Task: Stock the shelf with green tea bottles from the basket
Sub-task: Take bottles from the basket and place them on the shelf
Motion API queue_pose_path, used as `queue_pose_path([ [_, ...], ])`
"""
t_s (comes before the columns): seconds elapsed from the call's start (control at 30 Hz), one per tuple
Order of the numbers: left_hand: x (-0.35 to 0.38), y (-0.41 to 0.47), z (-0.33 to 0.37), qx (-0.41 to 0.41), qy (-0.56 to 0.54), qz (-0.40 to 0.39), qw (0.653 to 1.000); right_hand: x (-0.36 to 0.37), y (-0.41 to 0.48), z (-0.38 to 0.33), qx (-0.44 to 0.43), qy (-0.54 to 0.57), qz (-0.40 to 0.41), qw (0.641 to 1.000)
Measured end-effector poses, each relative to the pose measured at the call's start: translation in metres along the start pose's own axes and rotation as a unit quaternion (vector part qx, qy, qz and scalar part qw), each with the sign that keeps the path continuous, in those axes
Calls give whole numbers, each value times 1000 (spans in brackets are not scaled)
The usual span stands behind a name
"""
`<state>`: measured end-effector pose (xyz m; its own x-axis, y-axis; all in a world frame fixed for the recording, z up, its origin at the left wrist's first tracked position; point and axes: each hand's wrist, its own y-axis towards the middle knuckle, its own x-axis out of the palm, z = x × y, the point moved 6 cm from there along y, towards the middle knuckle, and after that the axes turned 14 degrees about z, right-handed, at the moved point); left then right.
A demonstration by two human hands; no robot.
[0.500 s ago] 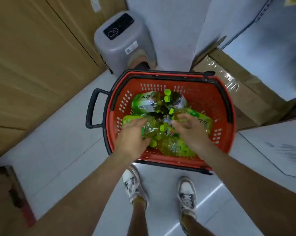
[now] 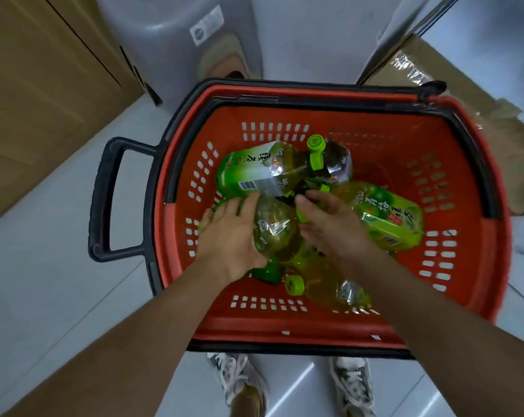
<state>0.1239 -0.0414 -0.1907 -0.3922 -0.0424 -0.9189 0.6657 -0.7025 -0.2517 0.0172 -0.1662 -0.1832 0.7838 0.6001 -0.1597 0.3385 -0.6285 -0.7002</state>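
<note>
1. Between the two hands, inside the red basket (image 2: pixel 480 266) – a green tea bottle (image 2: pixel 275 233), lying down, its clear body touching both.
2. Left hand (image 2: pixel 227 236) – fingers fairly straight and spread, palm pressed to that bottle's left side; no curl round it shows.
3. Right hand (image 2: pixel 330 227) – fingers curled, thumb and forefinger closed over a green cap (image 2: pixel 300 216); whose bottle it caps cannot be told.
4. Beyond the left fingertips – a labelled bottle (image 2: pixel 254 170) on its side, barcode up.
5. Beyond the right fingertips – a dark bottle (image 2: pixel 339 164), just beside a green lid.
6. Right of the right hand, touching its back – a green-labelled bottle (image 2: pixel 390 218), tilted.
7. Under both wrists – a near bottle (image 2: pixel 330 287), cap toward the left forearm.
8. Left of the left hand, outside the basket wall – a black handle (image 2: pixel 104 200).
9. Below the forearms – two shoes (image 2: pixel 239 383) on pale floor.
</note>
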Motion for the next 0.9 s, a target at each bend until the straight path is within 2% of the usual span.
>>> queue_pose_path([
  [0.03,-7,0,-2,-33,-50,19,998,3,-3,-7,5,33,-10,999],
  [0.1,-24,-2,4,-80,-123,65,987,11,-11,-21,-28,25,-54,998],
  [0.2,-41,-8,35,-61,-112,93,987,14,-17,-36,-96,23,-61,993],
  [0.27,-40,-7,52,-37,-125,69,989,4,-14,-41,-135,11,-28,990],
  [0.3,-39,-3,58,-26,-165,45,985,-3,-13,-43,-147,0,-11,989],
  [0.4,-38,20,63,-60,-349,-57,933,-33,-5,-45,-161,-15,47,986],
  [0.43,-36,32,59,-73,-365,-49,927,-44,-1,-47,-157,-3,74,985],
  [0.47,-37,46,56,-66,-327,-9,943,-56,3,-47,-153,3,102,983],
  [0.53,-31,69,56,-1,-165,56,985,-73,8,-52,-151,-4,134,979],
  [0.6,-7,84,57,41,-23,22,999,-82,13,-59,-160,-34,141,976],
  [0.67,13,95,54,40,50,6,998,-90,18,-61,-169,-62,145,973],
  [0.8,16,108,53,24,88,67,994,-97,16,-63,-178,-73,153,969],
  [0.9,-7,100,45,35,22,93,995,-96,5,-73,-195,-99,150,964],
])
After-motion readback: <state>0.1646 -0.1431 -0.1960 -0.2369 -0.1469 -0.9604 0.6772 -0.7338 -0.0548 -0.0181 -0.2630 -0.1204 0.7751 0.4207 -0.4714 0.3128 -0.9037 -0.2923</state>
